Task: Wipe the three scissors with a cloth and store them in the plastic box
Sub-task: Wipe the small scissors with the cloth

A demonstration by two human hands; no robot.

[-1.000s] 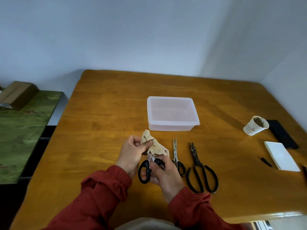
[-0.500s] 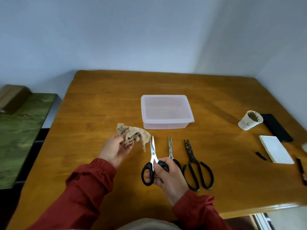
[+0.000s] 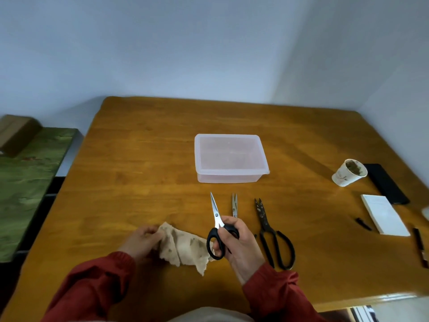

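While your head camera looks down over the wooden table, your right hand curls round the black handles of one pair of scissors. Its blades are closed and point away from you toward the plastic box.

Your left hand pinches the left end of the beige cloth, fingers curled over a bunched corner. The cloth (marked with dark specks) stretches rightward from that hand until its far edge passes behind the lower handle loop of the held pair. Whether it rests on the tabletop or hangs just above it, I cannot tell. Your hands are apart, with only the cloth spanning the gap between them.

Just right of the held pair, the small scissors lie flat on the table, tips toward the box and handles hidden behind your right hand. Further right lie the large black scissors, blades nearly closed and loops toward you. The plastic box sits beyond all three, near the table's middle, with its translucent lid on.

Toward the table's right side, a paper cup with something dark inside stands beside a black phone. A white pad lies nearer to you. Left of the table, a green surface bears a brown box.
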